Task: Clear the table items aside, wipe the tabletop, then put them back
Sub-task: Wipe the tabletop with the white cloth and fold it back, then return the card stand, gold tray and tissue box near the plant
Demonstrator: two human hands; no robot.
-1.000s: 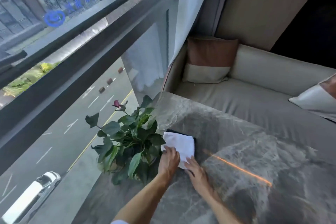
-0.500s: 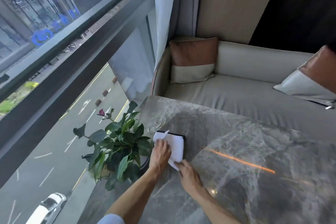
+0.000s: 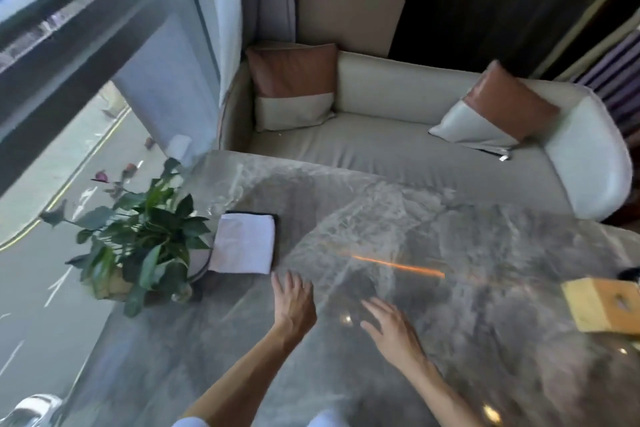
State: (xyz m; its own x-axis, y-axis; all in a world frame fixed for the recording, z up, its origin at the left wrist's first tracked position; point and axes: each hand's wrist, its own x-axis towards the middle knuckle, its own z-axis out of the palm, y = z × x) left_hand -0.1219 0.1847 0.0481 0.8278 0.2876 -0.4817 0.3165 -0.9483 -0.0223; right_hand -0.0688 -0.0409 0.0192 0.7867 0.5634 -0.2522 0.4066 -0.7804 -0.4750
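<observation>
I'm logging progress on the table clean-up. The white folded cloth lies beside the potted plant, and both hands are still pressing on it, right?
Not quite. In the head view the white folded cloth does lie beside the potted plant, but the left hand and right hand are off it, open above the tabletop.

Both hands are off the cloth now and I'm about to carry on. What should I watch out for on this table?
The potted plant sits at the table's window-side edge; a sweep by the left hand might knock it off. The folded white cloth touches its leaves, so pulling it may tug them. The wooden box lies close to where the right hand may travel.
</observation>
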